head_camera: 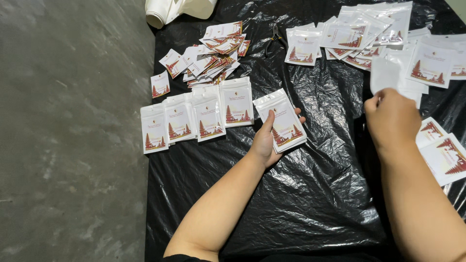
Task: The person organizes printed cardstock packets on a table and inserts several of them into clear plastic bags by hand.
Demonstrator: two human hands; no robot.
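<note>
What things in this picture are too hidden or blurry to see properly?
- Head view: the right hand covers its own fingers, so its grip on the blurred white pouch is unclear.
- The pouches at the right edge are cut off.
- The white roll is cut off at the top.
- The pliers are small and dark.

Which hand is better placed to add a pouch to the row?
Left, likely. The left hand holds a pouch right beside the row; the right hand is across the sheet, on another pouch.

A single head-worn camera looks steeply down, from near, over both forearms onto the black plastic sheet [301,194] and the floor [73,145].
</note>
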